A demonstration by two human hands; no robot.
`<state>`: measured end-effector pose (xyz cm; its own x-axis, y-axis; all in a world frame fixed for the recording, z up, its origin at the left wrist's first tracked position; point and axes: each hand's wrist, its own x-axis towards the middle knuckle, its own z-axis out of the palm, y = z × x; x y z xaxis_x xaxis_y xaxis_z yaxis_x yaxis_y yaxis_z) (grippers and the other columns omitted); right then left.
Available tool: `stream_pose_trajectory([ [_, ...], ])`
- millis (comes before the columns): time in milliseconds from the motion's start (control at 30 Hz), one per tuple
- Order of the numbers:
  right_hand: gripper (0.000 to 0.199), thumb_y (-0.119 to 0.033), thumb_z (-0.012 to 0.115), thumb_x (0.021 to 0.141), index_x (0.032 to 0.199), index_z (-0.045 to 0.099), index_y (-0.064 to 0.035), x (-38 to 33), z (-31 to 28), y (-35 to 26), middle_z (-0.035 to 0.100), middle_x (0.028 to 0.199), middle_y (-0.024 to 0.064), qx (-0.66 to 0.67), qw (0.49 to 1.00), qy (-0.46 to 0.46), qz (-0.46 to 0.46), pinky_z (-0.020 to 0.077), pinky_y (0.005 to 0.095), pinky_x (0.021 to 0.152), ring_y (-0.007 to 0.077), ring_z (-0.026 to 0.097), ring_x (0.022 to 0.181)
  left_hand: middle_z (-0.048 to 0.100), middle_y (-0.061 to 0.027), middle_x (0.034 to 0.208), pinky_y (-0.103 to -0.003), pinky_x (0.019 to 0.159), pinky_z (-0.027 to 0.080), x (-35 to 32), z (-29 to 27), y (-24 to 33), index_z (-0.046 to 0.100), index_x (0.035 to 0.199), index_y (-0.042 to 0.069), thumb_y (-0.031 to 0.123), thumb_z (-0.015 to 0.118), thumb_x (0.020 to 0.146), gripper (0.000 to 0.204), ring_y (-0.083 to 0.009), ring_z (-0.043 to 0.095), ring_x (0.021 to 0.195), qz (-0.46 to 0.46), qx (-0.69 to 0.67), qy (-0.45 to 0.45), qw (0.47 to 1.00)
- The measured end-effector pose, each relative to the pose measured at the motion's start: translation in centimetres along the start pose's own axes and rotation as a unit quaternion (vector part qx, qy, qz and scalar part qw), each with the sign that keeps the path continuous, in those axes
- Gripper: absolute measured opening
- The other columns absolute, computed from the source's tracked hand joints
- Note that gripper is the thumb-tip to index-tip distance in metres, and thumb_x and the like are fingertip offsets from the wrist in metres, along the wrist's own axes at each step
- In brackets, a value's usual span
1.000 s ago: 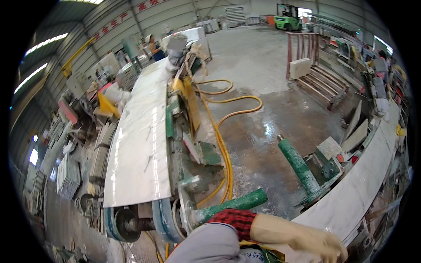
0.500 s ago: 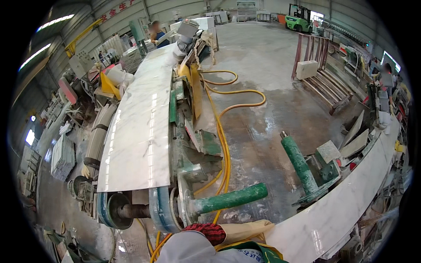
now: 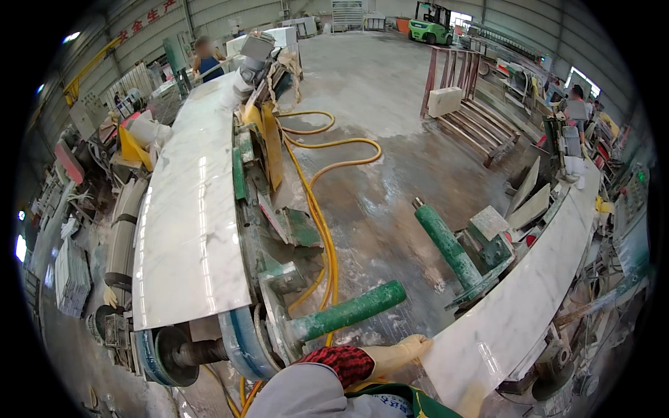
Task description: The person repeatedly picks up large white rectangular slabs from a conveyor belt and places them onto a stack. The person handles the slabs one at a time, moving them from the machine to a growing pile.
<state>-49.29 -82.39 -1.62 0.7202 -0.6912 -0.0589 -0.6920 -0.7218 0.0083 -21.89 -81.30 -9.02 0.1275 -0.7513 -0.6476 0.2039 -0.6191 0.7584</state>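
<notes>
A long white marble slab [image 3: 512, 320] with grey veins lies on the right-hand line. My left hand [image 3: 412, 346], in a cream rubber glove below a red-and-black plaid cuff, reaches across to its near left corner. The fingers are bent together on that corner. By the slab's near edge, low in the picture, my right hand [image 3: 472, 400] shows as a pale gloved blur, its fingers smeared by motion. A second polished marble slab [image 3: 188, 230] rests on the belt conveyor at the left, its near end overhanging the blue belts [image 3: 245, 345], untouched by either hand.
A green roller arm [image 3: 352, 311] juts out just beyond my left forearm; another green post [image 3: 449, 244] stands across the aisle. Yellow hoses [image 3: 322, 230] run along the wet floor. A metal rack [image 3: 470, 111], a green forklift [image 3: 430, 24] and a person [image 3: 207, 61] are farther off.
The view has turned to the right, so the surroundings sit farther left. My left fingers have bent in at the slab corner, and my right hand has come into view, blurred, by the slab.
</notes>
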Motion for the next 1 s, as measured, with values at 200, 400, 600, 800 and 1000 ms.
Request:
stream_pose_trajectory([
  [200,0.064,-0.023,0.052,0.095,0.155,0.039,-0.0032,1.1,0.6,-1.8,0.038,0.156,0.0287,-0.046,0.997,0.006,-0.066,0.0348,0.0534,0.118,0.0474,0.039,0.141,0.072,-0.0099,0.097,-0.035,0.065,0.059,0.1,0.7,-0.3,0.065,0.125,0.008,0.046,0.058,0.098,0.048,-0.0211,0.070,0.073,0.012,-0.082,-0.027,0.996],
  [400,0.064,-0.026,0.052,0.097,0.154,0.039,-0.0019,3.1,2.2,-1.4,0.041,0.154,0.0292,-0.148,0.989,0.022,-0.002,0.0348,0.0533,0.117,0.0479,0.042,0.139,0.073,-0.0121,0.113,-0.042,0.071,0.060,1.6,2.0,-0.6,0.060,0.136,0.009,0.049,0.057,0.096,0.057,-0.0257,0.074,0.087,0.050,-0.049,-0.056,0.996],
  [600,0.063,-0.028,0.053,0.097,0.153,0.040,-0.0021,4.2,4.6,0.3,0.044,0.151,0.0288,-0.227,0.973,0.027,0.027,0.0356,0.0531,0.116,0.0476,0.044,0.137,0.061,-0.0183,0.138,-0.047,0.108,0.044,-4.3,-5.0,2.1,0.057,0.140,0.015,0.046,0.058,0.093,0.057,-0.0378,0.056,0.128,0.272,0.177,0.050,0.945],
  [800,0.062,-0.029,0.052,0.097,0.153,0.040,-0.0055,5.9,7.2,2.6,0.047,0.150,0.0263,-0.254,0.966,0.056,0.011,0.0379,0.0529,0.115,0.0453,0.047,0.134,0.066,-0.0200,0.122,-0.045,0.094,0.051,-17.4,-22.9,0.5,0.061,0.126,0.008,0.026,0.063,0.092,0.039,-0.0392,0.064,0.110,0.349,0.155,0.405,0.831],
  [1000,0.061,-0.031,0.051,0.096,0.153,0.041,-0.0089,7.1,9.2,3.3,0.050,0.148,0.0238,-0.258,0.964,0.066,0.009,0.0402,0.0526,0.113,0.0430,0.050,0.132,0.052,-0.0235,0.139,-0.054,0.106,0.040,-29.3,-32.8,-7.9,0.053,0.136,0.008,0.035,0.064,0.092,0.053,-0.0442,0.050,0.127,0.090,0.357,0.735,0.570],
])
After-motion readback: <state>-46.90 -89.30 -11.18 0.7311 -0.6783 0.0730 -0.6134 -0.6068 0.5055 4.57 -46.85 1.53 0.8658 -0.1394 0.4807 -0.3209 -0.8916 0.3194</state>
